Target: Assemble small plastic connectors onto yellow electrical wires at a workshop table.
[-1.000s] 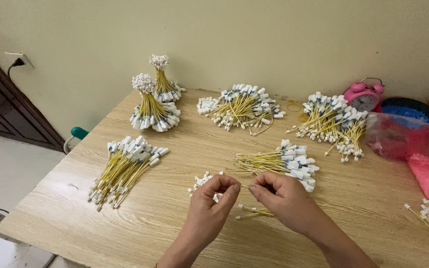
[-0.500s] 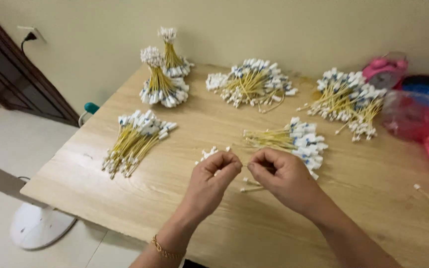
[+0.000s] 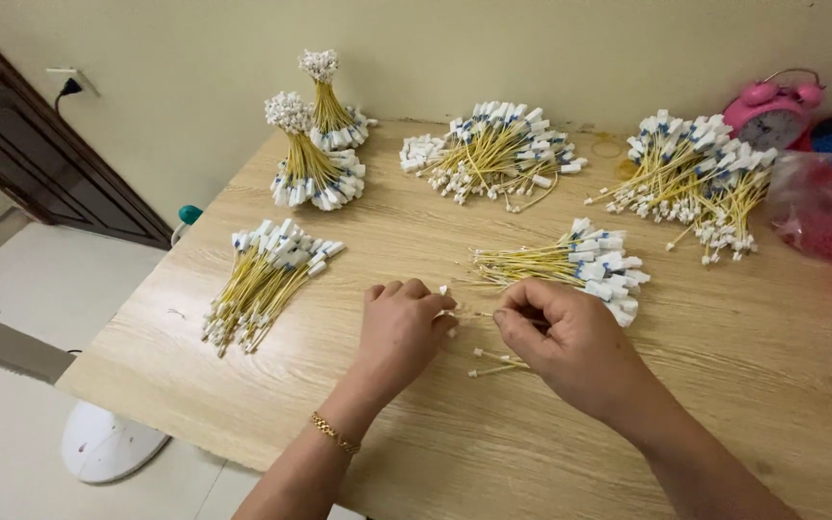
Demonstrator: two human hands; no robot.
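Wooden table is carrying bundled leads; your left hand and right hand are pinching one thin yellow wire, likely light, floppy; grip beside its white connector.

Bare forearms, no sleeves; thin gold chain bracelet on left wrist.

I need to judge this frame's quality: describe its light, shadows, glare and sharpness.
Head view: soft, even light, no glare on the wooden table; only faint shadows under the left hand and right hand. The wire bundles look sharp; the pink alarm clock and red plastic bag at the right edge look a little softer.
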